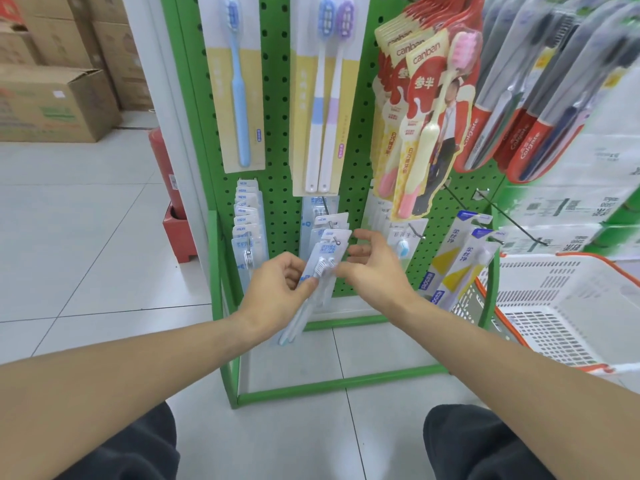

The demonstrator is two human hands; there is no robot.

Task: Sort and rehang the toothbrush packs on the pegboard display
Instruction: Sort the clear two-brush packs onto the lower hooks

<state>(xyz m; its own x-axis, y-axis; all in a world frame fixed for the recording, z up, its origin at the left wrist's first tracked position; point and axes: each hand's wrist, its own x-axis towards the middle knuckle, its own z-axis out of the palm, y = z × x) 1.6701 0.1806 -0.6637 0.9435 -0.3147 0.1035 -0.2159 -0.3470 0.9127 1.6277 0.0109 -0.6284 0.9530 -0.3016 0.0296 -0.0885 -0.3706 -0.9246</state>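
Observation:
A green pegboard [280,140] carries toothbrush packs on metal pegs. My left hand [277,292] grips a clear and white toothbrush pack [323,259] by its left edge, low in the middle column. The pack's top sits at a peg [335,241] where more of the same packs hang. My right hand [374,263] is beside the pack's right edge, thumb and fingers spread, fingertips close to it. A stack of like packs [247,220] hangs to the left.
Yellow-carded packs [242,81] and red canban packs [426,109] hang above. Red Colgate packs [530,109] hang at the right. An empty peg [512,216] juts out over a white basket [568,306] at the right. Cardboard boxes [59,102] stand on the floor at left.

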